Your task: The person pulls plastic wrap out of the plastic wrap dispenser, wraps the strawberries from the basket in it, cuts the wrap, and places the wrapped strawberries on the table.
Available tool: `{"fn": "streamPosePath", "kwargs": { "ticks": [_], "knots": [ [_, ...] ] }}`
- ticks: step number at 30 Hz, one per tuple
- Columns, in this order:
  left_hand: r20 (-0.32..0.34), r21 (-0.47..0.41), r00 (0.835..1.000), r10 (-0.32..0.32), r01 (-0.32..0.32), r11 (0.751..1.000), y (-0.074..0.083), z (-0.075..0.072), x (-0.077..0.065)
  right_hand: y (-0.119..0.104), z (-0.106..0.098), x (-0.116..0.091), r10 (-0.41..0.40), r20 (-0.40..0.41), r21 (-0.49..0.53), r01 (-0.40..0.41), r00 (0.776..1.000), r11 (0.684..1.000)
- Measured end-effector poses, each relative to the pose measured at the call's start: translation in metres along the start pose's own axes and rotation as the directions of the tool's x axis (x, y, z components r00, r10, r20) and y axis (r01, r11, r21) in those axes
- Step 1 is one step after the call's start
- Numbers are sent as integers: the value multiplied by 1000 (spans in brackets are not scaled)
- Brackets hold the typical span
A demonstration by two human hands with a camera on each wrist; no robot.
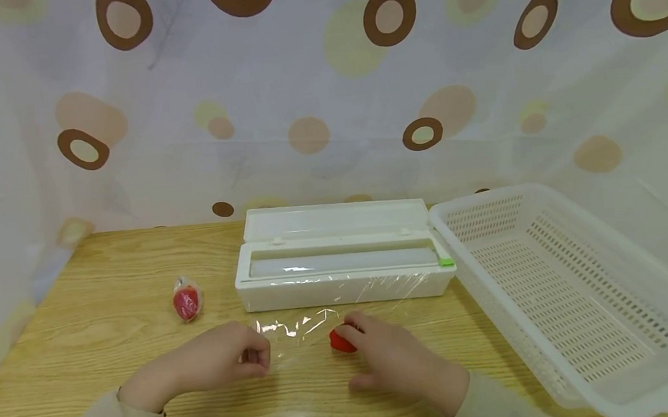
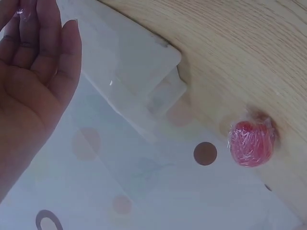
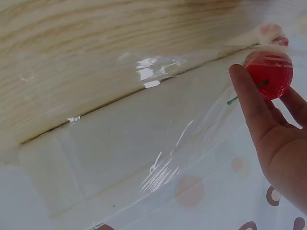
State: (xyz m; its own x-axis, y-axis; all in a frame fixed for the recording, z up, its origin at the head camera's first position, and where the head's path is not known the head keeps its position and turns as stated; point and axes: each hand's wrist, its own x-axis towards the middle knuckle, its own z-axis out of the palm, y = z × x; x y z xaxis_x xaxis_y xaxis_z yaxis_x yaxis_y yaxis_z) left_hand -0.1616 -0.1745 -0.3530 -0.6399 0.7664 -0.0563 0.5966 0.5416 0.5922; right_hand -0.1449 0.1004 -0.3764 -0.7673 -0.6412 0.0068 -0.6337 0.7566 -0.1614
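A white cling film dispenser (image 1: 342, 292) stands with its lid up and a roll inside. From it a clear sheet of cling film (image 1: 303, 325) stretches toward me over the wooden table. My left hand (image 1: 215, 359), fingers curled, pinches the film's near-left edge. My right hand (image 1: 403, 361) grips a small round red toy fruit (image 3: 271, 74) with a green stem, its fingertips around the sides. In the right wrist view, film passes across part of the fruit. Left of the dispenser lies another red fruit (image 1: 187, 302), wrapped in crumpled film.
A white perforated plastic basket (image 1: 518, 298) stands at the right, close against the dispenser's end. A small green tab (image 1: 446, 262) sits at the dispenser's right front corner. Behind the wooden table (image 1: 134, 268) hangs a curtain (image 1: 297, 78) with brown rings and pale dots.
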Motion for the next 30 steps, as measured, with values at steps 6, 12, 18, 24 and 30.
{"fn": "streamPosePath", "kwargs": {
  "ticks": [6,12,18,24,30],
  "knots": [
    [-5,-6,1000,7,-7,1000,-2,-2,2,5,8,0,-66,-72,-64,61,995,996],
    [-9,-2,1000,10,-10,1000,-4,-5,2,10,15,3,-149,-206,-89,133,967,987],
    [-11,-53,1000,-9,9,999,-9,-8,-2,17,19,2,-178,-172,-107,161,969,981],
    [-18,-33,999,-49,48,998,-13,-6,-1,21,12,4,-171,-195,-136,146,966,980],
    [-77,27,992,-98,101,995,-13,-8,-1,7,5,24,-119,-48,-142,111,992,984]
  ]
}}
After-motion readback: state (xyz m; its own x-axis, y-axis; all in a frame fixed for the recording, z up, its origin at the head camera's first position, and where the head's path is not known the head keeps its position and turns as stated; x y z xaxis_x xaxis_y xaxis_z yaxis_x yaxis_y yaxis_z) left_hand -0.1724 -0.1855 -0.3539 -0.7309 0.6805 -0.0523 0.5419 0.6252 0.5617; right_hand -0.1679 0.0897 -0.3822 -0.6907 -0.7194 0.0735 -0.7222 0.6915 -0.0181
